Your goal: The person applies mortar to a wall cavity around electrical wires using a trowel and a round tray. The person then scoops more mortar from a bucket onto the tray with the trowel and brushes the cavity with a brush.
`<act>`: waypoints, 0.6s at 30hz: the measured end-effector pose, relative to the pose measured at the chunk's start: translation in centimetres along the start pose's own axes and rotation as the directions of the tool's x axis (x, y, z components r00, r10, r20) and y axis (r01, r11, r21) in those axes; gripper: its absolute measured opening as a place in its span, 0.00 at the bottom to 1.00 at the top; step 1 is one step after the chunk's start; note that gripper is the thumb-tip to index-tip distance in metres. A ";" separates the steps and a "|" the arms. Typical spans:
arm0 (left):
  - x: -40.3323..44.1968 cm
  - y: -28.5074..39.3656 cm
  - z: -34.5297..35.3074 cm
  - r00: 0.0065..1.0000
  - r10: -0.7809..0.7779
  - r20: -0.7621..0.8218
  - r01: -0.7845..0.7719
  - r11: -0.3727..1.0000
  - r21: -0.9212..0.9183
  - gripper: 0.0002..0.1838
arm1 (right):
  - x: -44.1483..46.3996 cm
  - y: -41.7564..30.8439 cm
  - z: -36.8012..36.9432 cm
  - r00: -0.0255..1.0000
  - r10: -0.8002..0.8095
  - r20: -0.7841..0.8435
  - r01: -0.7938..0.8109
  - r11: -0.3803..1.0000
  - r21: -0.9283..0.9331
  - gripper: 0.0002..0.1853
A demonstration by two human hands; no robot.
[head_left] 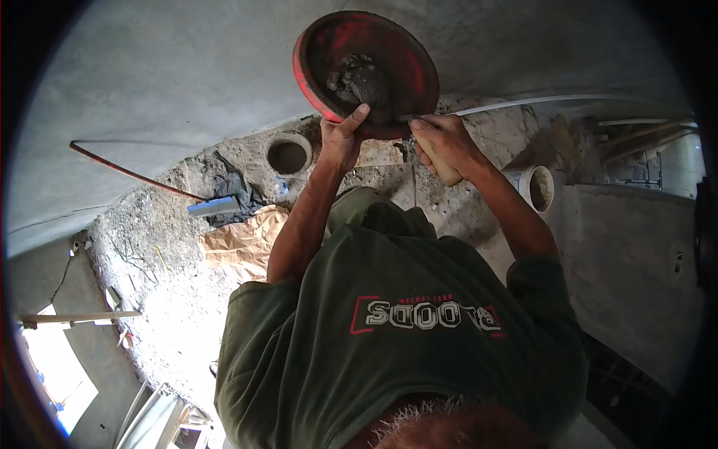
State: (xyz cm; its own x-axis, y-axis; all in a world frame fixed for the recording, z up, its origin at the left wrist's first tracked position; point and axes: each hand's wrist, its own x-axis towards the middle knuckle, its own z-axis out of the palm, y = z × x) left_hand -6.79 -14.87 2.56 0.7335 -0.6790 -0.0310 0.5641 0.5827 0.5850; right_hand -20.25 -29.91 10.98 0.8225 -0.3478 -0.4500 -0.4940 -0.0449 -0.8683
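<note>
My left hand (pixel 342 139) grips the near rim of a red bowl (pixel 413 56), its thumb over the edge. The bowl is tilted toward me, and its inside is smeared with grey mortar. A wet lump of mortar (pixel 357 81) lies in it. In my right hand (pixel 447 141) is a trowel with a pale wooden handle (pixel 440 159), fingers wrapped round it. The trowel's blade is mostly hidden at the bowl's near right rim, so I cannot tell how far it reaches into the mortar.
A grey plastered wall (pixel 187 67) rises just beyond the bowl. On the rubble-strewn floor stand a round bucket (pixel 289 155) and a whitish bucket (pixel 540 188). Crumpled brown paper (pixel 245 243) and a blue-edged tool (pixel 213 206) with a long rod (pixel 134 168) lie left.
</note>
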 end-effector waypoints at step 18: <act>0.1 3.4 -1.6 0.985 -0.108 0.138 0.129 0.980 -0.150 0.26 | -0.5 -0.8 1.0 0.663 -0.746 0.068 0.424 0.299 -0.855 0.21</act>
State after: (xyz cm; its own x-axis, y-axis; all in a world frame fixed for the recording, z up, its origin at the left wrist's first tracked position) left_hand -4.18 -12.27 3.24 0.6089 -0.7931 0.0178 0.7044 0.5509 0.4476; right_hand -19.97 -28.76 11.69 0.9328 -0.1333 0.3349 -0.0397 -0.9614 -0.2722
